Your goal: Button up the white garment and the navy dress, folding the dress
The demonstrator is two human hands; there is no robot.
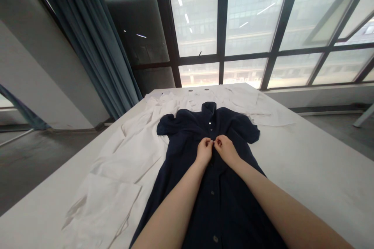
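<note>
A dark navy short-sleeved shirt dress (187, 155) lies flat on a white table (306, 163), collar toward the windows, with small buttons down its front placket. My left hand (203, 151) and my right hand (224, 149) meet at the placket on the chest, just below the top white button (209, 124). Both hands pinch the fabric edges there with fingers closed; what sits between the fingertips is too small to make out. More buttons (212, 193) show lower down between my forearms.
White garments (122, 159) lie spread over the table's left side and behind the dress. A teal curtain (96, 46) hangs at the left. Large dark-framed windows (222, 27) run behind the table's far edge. Grey floor lies on both sides.
</note>
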